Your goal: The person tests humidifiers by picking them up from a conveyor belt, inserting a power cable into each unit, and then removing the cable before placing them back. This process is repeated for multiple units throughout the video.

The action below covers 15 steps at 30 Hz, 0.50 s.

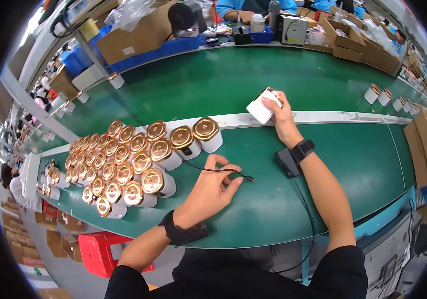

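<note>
Our right hand (282, 119) grips a tilted white canister (259, 110), just right of upper centre; our left hand (208, 192) curls at a black cable (193, 166), hold unclear. A handling step, we judge; the next move calls for steady fingers and a controlled plug (249, 178).

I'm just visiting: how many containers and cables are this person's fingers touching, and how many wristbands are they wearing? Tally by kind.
White-and-gold container, in the right hand: 1
Black cable, at the left hand: 1
Black wristbands: 2
Total: 4
</note>
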Motion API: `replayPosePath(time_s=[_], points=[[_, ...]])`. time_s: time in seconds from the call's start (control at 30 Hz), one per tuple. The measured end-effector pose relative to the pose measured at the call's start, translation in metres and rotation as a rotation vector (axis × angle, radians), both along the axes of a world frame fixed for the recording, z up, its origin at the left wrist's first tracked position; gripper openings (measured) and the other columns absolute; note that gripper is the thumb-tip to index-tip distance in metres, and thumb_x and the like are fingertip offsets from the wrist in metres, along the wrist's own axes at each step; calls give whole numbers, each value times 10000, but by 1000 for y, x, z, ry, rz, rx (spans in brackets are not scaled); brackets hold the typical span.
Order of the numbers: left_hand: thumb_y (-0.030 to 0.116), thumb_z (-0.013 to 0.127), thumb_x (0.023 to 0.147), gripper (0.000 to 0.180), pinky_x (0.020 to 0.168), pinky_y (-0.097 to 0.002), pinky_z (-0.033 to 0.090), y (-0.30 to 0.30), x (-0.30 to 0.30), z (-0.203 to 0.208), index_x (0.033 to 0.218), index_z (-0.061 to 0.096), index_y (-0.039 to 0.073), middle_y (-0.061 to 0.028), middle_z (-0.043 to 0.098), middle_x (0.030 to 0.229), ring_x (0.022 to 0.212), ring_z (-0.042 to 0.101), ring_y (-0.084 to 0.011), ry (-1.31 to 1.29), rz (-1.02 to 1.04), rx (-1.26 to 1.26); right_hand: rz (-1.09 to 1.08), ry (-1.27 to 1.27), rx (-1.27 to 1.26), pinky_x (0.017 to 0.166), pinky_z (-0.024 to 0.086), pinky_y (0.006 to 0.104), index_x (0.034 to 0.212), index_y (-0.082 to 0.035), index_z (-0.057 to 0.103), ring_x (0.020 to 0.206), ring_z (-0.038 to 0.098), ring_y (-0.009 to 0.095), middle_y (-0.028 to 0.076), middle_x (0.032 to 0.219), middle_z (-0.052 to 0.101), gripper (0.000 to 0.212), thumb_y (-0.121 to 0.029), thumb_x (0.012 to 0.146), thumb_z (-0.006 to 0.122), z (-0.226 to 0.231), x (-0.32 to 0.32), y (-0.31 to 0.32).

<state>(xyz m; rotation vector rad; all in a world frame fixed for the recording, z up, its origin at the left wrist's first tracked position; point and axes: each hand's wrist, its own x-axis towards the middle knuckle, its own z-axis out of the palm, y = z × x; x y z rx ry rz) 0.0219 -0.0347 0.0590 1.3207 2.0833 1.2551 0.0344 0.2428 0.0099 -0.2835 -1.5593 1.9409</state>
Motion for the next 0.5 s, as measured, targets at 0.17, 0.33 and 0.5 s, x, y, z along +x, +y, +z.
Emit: replayPosePath(time_s=[0.17,0.33,0.5], points=[[150,705,892,225,550,-257,491,4,-17,-21,995,617,-29,-89,644,838,765,621,-124,92,-90,-42,206,-20,-80,865,487,294,1237,-92,499,972,596,148,44,1059,592,432,-208,853,659,5,17,-21],[141,690,904,251,561,-271,512,12,-36,-8,971,534,-43,-129,637,865,727,649,-170,-587,58,-135,378,-33,-259,921,493,346,1307,-66,476,1000,613,209,99,1077,609,572,-170,767,634,16,28,-49],[146,666,924,357,605,-297,539,1,-45,-1,1119,461,-71,-149,633,902,737,666,-201,-1157,126,-43,522,-89,-261,934,496,380,1341,-34,451,1010,621,262,146,1089,611,675,-223,719,633,12,28,-51]])
